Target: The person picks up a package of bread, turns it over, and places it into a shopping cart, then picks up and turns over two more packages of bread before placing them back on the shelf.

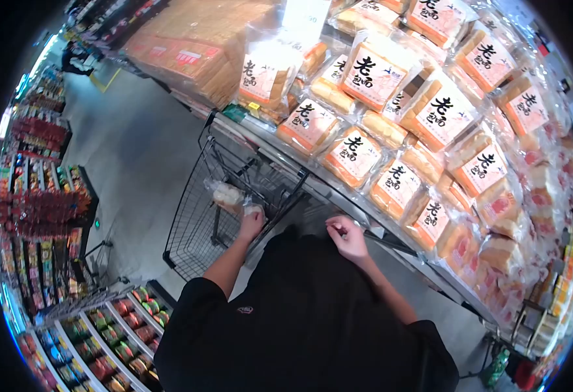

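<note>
Your left hand (252, 223) is pinching a bag (229, 195) by its end so it hangs inside the cart (188, 219), while your right hand (348, 239) is hovering, fingers curled narrow.

Black short-sleeved shirt (312, 313) (small pale chest logo (245, 310)), forearms (229, 261) bare.

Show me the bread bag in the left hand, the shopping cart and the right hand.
bread bag (227, 195), head view, on the clear wrapper over the rolls.
shopping cart (193, 215), head view, on its wire side wall.
right hand (348, 239), head view, on the back of the hand.
</note>
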`<state>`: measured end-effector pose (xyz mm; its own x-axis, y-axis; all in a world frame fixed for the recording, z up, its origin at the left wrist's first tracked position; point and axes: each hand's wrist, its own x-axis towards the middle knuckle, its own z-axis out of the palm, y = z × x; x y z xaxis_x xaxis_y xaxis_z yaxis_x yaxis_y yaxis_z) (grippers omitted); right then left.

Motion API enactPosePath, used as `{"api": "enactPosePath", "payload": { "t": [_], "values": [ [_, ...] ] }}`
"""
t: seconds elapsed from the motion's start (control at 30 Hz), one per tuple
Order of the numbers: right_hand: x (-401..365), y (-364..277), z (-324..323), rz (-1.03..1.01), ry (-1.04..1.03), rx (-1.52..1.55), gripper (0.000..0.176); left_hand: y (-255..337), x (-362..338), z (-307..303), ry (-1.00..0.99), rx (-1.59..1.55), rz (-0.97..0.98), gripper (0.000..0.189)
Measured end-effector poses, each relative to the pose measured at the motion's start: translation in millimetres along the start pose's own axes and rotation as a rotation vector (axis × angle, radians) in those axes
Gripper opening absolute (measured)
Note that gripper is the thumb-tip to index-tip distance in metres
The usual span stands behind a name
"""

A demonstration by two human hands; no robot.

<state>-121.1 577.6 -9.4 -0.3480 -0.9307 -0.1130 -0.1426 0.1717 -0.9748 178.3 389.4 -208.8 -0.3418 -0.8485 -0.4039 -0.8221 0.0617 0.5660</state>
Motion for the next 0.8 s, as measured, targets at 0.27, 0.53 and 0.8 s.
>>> {"api": "enactPosePath", "payload": {
  "t": [0.27,0.53,0.8],
  "values": [
    [-34.6,-7.5,31.6,0.082,0.185,-0.130,0.016,-151.5,54.2,116.8,-0.185,-0.145,-0.304,0.074],
    [-62.0,-30.4,65.4,0.210,0.298,-0.277,0.020,-152.7,62.3,104.1,-0.540,0.216,-0.248,0.068],
    [-68.4,-36.5,75.8,0.253,0.309,-0.296,0.019,-128.7,35.5,53.1,-0.288,0.287,-0.032,0.034]
  ]
}}
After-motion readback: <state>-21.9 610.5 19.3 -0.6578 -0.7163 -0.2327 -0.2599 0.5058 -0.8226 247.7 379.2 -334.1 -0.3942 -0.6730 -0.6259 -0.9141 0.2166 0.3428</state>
